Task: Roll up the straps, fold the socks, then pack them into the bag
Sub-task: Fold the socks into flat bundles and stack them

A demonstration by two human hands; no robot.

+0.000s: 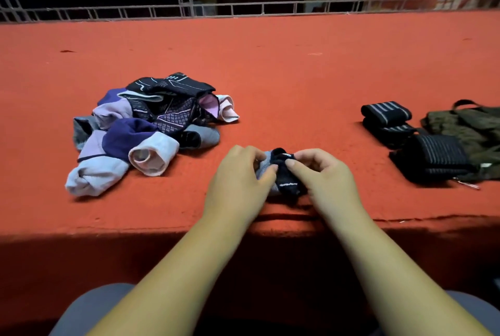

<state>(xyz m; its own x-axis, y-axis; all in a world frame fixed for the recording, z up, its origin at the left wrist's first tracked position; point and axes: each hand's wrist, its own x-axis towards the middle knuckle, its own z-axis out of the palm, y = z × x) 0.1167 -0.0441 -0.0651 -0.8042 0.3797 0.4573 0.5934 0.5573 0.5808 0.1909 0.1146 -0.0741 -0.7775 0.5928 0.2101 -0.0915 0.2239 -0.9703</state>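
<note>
Near the table edge, my left hand and right hand both pinch a soft, light sock; gripping its cuff should stop it unfolding.

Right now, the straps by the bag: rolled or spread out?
Rolled. The black striped straps sit as compact bundles, with no loose length trailing, beside the dark green bag on the right.

Even warm light on the red surface, black unlit background behind the railing, deep shadow under the near ledge, slight softness throughout, wide-angle curving toward the frame edges.
</note>
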